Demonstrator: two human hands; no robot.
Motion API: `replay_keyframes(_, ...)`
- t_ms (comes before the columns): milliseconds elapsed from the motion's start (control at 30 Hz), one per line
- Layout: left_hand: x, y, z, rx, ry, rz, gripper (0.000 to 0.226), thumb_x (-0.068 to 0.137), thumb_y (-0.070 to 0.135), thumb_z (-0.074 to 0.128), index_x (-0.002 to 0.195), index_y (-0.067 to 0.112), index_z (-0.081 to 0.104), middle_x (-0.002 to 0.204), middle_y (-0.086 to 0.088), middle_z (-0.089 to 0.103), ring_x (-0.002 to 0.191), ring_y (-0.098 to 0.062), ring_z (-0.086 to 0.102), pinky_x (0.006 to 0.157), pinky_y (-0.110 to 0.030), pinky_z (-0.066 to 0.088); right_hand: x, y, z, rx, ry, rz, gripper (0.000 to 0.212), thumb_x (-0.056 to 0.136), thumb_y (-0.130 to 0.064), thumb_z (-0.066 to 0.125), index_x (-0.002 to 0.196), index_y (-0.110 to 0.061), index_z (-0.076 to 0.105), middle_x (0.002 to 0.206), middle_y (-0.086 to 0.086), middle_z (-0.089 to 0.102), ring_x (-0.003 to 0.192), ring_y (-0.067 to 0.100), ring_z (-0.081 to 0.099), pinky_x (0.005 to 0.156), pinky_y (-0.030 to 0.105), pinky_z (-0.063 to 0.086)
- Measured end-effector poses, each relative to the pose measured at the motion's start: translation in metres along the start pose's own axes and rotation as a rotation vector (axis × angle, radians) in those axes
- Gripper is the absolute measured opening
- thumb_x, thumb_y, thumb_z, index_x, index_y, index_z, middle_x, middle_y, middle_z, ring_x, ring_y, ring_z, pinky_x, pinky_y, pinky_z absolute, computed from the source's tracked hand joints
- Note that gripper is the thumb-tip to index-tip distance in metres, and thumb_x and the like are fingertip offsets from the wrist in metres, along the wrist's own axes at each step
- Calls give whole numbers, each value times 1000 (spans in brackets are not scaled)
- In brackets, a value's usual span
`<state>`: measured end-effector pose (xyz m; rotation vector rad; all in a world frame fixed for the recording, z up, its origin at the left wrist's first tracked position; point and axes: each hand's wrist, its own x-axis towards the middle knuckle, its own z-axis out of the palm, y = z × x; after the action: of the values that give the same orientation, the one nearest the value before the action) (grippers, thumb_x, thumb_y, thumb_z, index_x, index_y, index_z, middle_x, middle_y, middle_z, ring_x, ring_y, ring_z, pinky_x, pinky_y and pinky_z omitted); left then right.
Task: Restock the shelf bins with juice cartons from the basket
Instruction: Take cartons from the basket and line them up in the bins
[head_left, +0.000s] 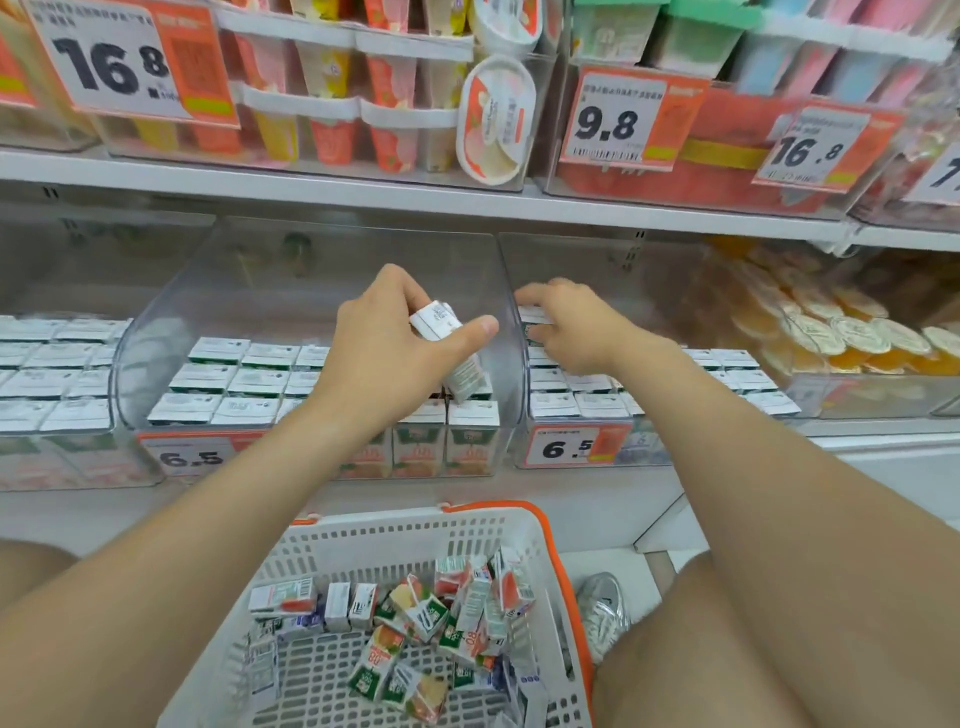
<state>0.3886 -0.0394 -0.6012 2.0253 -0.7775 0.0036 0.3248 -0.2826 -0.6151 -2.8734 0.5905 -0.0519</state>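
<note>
Directly ahead, a white shelf carries clear plastic bins side by side. The middle bin holds juice cartons standing upright in neat rows. The right bin is lined with the same white carton tops, and its front bears a 6.5 price tag. Below the shelf, between the person's knees, sits a white basket with orange trim, and loose cartons lie jumbled on its floor. The left hand hovers over the right side of the middle bin, thumb and fingers pinching 1 tilted carton whose lower end points down at the rows just beneath. The right hand reaches into the left edge of the right bin, fingers bent onto the carton tops there. Whether it grips any of them cannot be told.
</note>
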Motion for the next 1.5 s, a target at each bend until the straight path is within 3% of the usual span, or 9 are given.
replay_keyframes(267,6,0,-4,-53,-15,-100,67,73,78,76,94,18,54,91,3,69,87,-16,71,71,-43,60,1,-3,5,70,-134,137,56,78,-10,39,128,-6,65,114,17,71,107,39,61,92,45,54)
replay_keyframes(400,-3,1,-19,-100,9,-170,71,72,79,76,92,14,56,78,8,69,91,-13,70,79,-48,61,-16,-35,-18,258,285,172,44,95,-7,43,134,-10,65,129,14,67,124,34,58,103,35,46)
replay_keyframes(500,-5,-6,-34,-93,27,-233,80,65,87,73,91,13,57,91,1,69,90,-16,70,80,-49,61,-48,-78,-40,484,529,-40,26,87,-15,55,109,-20,70,90,-2,69,85,12,61,82,30,50)
replay_keyframes(633,-10,-10,-52,-192,34,-316,89,54,93,73,91,13,56,91,-8,73,82,-26,75,74,-52,63,-89,-125,-33,443,145,-325,51,77,-43,72,125,-31,62,99,-11,68,89,9,65,81,24,53)
replay_keyframes(733,-16,-12,-62,-200,39,-332,86,60,88,72,94,11,59,91,-8,72,81,-24,76,72,-51,64,-85,-143,-20,434,64,-353,70,82,-52,82,140,-35,47,96,-14,69,87,8,68,82,33,57)
replay_keyframes(1000,-7,-23,-93,-288,-220,-280,23,105,39,57,112,23,71,104,4,78,94,-16,77,80,-37,65,-53,-147,-11,732,18,-153,27,91,-15,69,117,-20,62,81,4,78,71,15,71,80,51,61)
replay_keyframes(1133,-10,-28,-100,-337,-322,-199,19,108,26,57,121,17,69,101,2,81,92,-13,78,77,-33,65,-49,-156,-7,851,22,-168,23,100,-31,62,121,-21,63,91,6,78,78,17,72,71,44,60)
replay_keyframes(1300,-6,-37,-125,-200,-260,-51,18,106,30,60,119,26,72,104,10,79,98,-6,75,86,-38,64,-46,-184,7,743,248,-252,26,101,-46,60,122,-32,65,96,-7,75,82,10,70,77,42,59)
replay_keyframes(1500,5,-60,-195,148,62,-19,45,86,72,67,81,28,73,70,7,71,66,-4,64,60,-24,47,-48,-262,7,866,517,-327,25,103,-27,64,124,-22,52,88,-9,69,72,9,65,59,17,47)
